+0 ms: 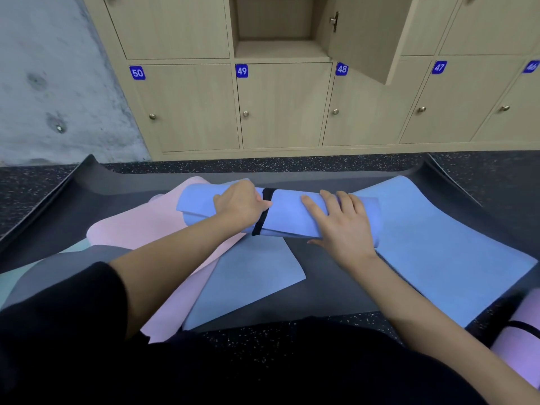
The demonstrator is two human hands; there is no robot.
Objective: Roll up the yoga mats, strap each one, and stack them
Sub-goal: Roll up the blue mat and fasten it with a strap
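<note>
A rolled blue yoga mat [289,213] lies across the middle of a big dark floor mat [111,197]. A black strap [264,211] wraps around the roll near its left third. My left hand [238,204] grips the roll just left of the strap, thumb touching the strap. My right hand [340,222] rests flat on the roll's right part, fingers spread. Flat mats lie underneath: a pink mat [163,226] at left, a blue mat [251,276] in front, another blue mat [444,249] at right. A rolled, strapped purple mat [523,343] lies at the lower right edge.
Wooden lockers numbered 50 to 46 [280,106] stand behind the mats; one upper locker door [368,33] hangs open. A concrete wall [49,77] is at left. Speckled dark flooring [263,163] surrounds the mats. A teal mat edge [8,285] shows at far left.
</note>
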